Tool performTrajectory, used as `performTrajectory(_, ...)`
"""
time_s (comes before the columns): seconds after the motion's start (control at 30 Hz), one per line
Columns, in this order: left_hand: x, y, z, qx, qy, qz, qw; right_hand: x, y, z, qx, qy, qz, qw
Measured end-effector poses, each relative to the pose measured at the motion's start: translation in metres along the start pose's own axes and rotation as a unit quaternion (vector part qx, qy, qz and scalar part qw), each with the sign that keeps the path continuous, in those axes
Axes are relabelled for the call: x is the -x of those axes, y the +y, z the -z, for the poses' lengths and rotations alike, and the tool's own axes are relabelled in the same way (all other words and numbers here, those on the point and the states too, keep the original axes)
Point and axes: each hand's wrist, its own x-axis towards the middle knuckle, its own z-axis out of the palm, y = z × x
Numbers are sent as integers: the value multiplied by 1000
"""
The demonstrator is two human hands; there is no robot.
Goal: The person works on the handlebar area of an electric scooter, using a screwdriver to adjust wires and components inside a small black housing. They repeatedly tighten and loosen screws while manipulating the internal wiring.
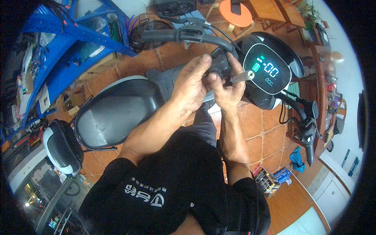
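Both my hands are raised over the front of an electric scooter, close to its lit display [267, 69]. My right hand [228, 92] is closed on a screwdriver-like tool with a pale translucent handle [243, 76], whose butt end points right toward the display; its other end is hidden. My left hand [191, 84] is curled beside it, thumb up, fingers drawn together around something I cannot make out. Between the hands and the handlebar sits a dark rounded part [221, 62], partly covered by my fingers.
The left handlebar grip [158, 35] with its brake lever lies beyond my hands; the right grip [309, 154] is at the right. A black seat [119, 111] stretches left. Blue shelving [80, 37], an orange stool [235, 13] and small boxes [267, 181] stand around.
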Motion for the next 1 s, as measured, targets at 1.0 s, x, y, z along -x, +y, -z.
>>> performTrajectory(1.0,-15,1,63,123,-3,32,992,43,18,42,-131,51,-71,987)
